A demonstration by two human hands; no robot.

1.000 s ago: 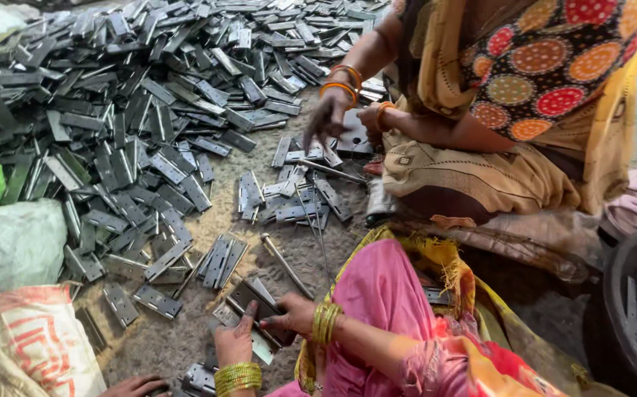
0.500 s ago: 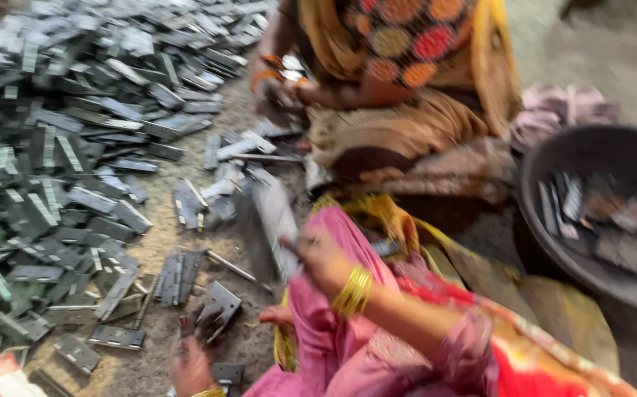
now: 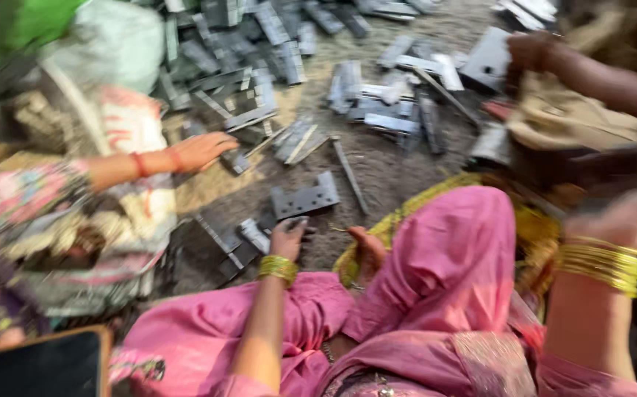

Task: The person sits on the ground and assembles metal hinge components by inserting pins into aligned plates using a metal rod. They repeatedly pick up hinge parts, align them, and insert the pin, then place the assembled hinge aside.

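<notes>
1. Two hands of the person wearing the camera show in the head view, and the picture is blurred by motion.
2. Their left hand (image 3: pixel 287 239), with gold bangles (image 3: pixel 278 267) at the wrist, reaches down to the ground in front of the pink-clad knee (image 3: pixel 454 250). Its fingers are curled over the near end of a small grey metal piece (image 3: pixel 253 235), which lies flat on the dirt just left of the hand; whether the fingers have actually closed on it cannot be told through the blur.
3. A larger flat metal bracket (image 3: pixel 305 199) with notched edges lies just beyond the fingertips, near but apart from them.
4. Their right hand (image 3: pixel 631 217) is raised at the right edge, wrist ringed with more gold bangles. It is too smeared to tell whether it is open or closed, or whether it holds anything.
5. A bare foot (image 3: pixel 367 252) rests on the ground just right of the left hand.
6. A second person's hand (image 3: pixel 202 151) comes in from the left, with a red thread at the wrist, fingers spread flat on metal pieces on the ground, well apart from the wearer's left hand.
7. A third person's hand (image 3: pixel 530 51) at the upper right grips a flat grey plate (image 3: pixel 486 59).
8. Many more grey metal pieces (image 3: pixel 274 44) lie scattered and heaped over the dirt at the top.
</notes>
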